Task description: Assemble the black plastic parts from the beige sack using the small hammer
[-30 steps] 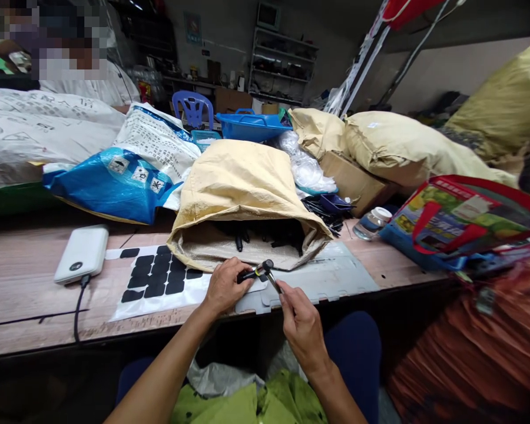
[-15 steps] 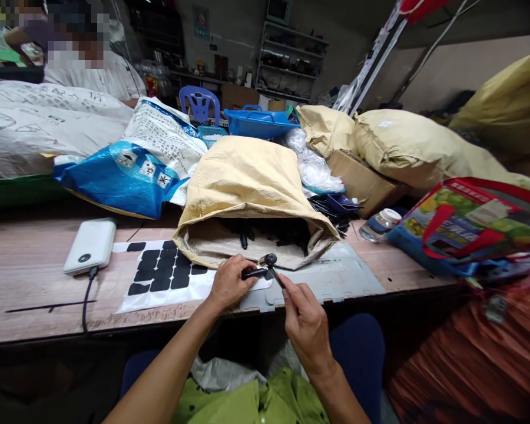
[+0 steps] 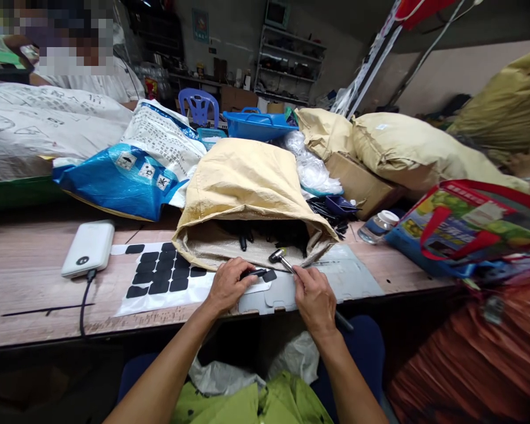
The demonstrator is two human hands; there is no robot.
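Observation:
My left hand (image 3: 229,284) is closed on a slim black pen-like piece (image 3: 259,272), pressing it down at the table's front edge. My right hand (image 3: 314,297) grips a small hammer (image 3: 286,263) by its metal shaft; its head is raised to the right of the black piece, apart from it, and its dark grip sticks out behind my wrist. Just beyond both hands lies a tan woven sack (image 3: 247,171), its mouth facing me, with several black pieces (image 3: 242,240) inside. A white sheet with black rounded stickers (image 3: 159,271) lies left of my left hand.
A white power bank (image 3: 89,250) with a cable is at the left on the wooden table. To the right stand a lidded clear jar (image 3: 378,227) and a colourful shopping bag (image 3: 463,227). Another person's hand (image 3: 527,165) shows at the far right; a person sits at the back left.
The hammer head has moved from over the black piece to the right, with my right hand shifting right. My left hand stays put. Another person's hand has appeared at the far right.

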